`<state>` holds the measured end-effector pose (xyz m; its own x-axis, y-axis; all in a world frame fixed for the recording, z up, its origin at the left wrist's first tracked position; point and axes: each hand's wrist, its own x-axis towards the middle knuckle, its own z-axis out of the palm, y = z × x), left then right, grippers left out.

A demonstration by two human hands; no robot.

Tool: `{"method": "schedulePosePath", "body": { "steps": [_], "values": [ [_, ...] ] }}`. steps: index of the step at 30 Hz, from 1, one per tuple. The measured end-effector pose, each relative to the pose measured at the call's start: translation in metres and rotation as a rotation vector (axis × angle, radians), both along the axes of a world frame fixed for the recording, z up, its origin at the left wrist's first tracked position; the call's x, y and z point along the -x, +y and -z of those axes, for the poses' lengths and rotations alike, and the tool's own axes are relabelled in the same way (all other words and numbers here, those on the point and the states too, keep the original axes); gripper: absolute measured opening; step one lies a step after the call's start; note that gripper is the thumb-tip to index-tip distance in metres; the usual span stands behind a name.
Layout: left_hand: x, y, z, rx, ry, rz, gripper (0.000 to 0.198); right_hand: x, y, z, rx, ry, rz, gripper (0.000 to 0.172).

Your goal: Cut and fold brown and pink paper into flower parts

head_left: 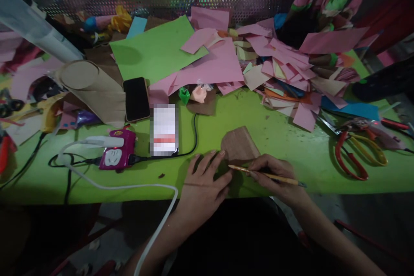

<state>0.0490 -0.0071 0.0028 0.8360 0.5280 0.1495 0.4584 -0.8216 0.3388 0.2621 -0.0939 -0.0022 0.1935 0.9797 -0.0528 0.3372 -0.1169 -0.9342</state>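
A small brown paper piece lies on the green table near its front edge. My left hand rests flat beside it, fingers stretched out toward the paper's left corner. My right hand is closed around a thin wooden stick, which lies across the paper's lower edge with its tip pointing left toward my left fingertips.
A black phone and a second phone lie left of centre, by a pink power adapter with black and white cables. Red and yellow scissors lie at right. Heaps of pink paper scraps, green sheets and a cardboard roll fill the back.
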Motion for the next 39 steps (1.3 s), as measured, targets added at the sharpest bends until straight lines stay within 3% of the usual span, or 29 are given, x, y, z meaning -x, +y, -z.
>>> {"method": "schedulePosePath", "body": {
  "steps": [4,14,18,21,30,39],
  "values": [
    [0.000,0.000,0.000,-0.007,0.003,-0.006,0.031,0.002,-0.001,0.000,-0.013,-0.024,0.059,0.018],
    [0.000,0.001,0.004,-0.013,-0.009,-0.016,0.035,-0.015,-0.013,0.002,-0.058,-0.178,0.511,0.016],
    [-0.001,0.001,0.004,-0.020,-0.016,-0.020,0.033,-0.016,-0.015,0.001,-0.079,-0.143,0.557,0.013],
    [-0.001,0.001,0.002,-0.023,-0.003,-0.018,0.032,-0.015,-0.019,0.002,-0.101,-0.116,0.512,0.012],
    [0.000,0.001,-0.003,0.048,0.034,0.030,0.034,0.004,-0.008,-0.009,-0.020,0.037,0.139,0.015],
    [0.001,0.001,-0.002,0.041,0.021,0.042,0.032,0.006,-0.004,-0.008,-0.016,-0.052,0.040,0.012]
  ]
}}
